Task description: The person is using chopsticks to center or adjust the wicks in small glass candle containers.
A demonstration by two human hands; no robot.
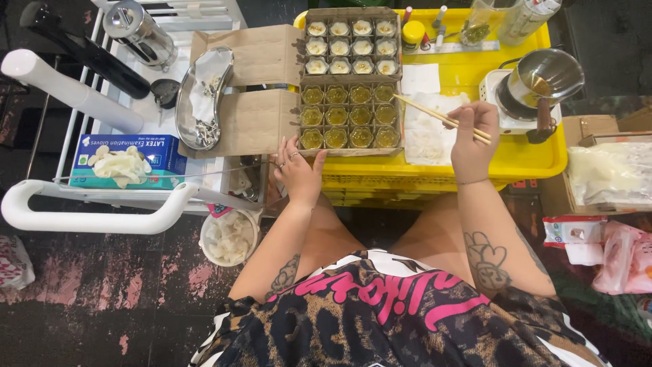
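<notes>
A: Cardboard: the box (350, 81) of small jars lies on the yellow tray (523, 160), its near edge right at the tray's front lip. The upper rows hold pale set filling, the lower rows amber liquid.

B: And the hands?

A: The left hand (297, 170) rests fingers spread and loose at the box's near left corner, gripping nothing. The right hand (472, 139) is closed around a pair of chopsticks (435, 115), tips pointing at the box's right edge over the white paper towel (428, 136).

B: Room to move?

A: Tight rightward: a metal pot (543, 78) on a small burner stands near. Left, the open flaps meet a steel tray (204, 98); a glove box (125, 160) sits on the white cart.
</notes>
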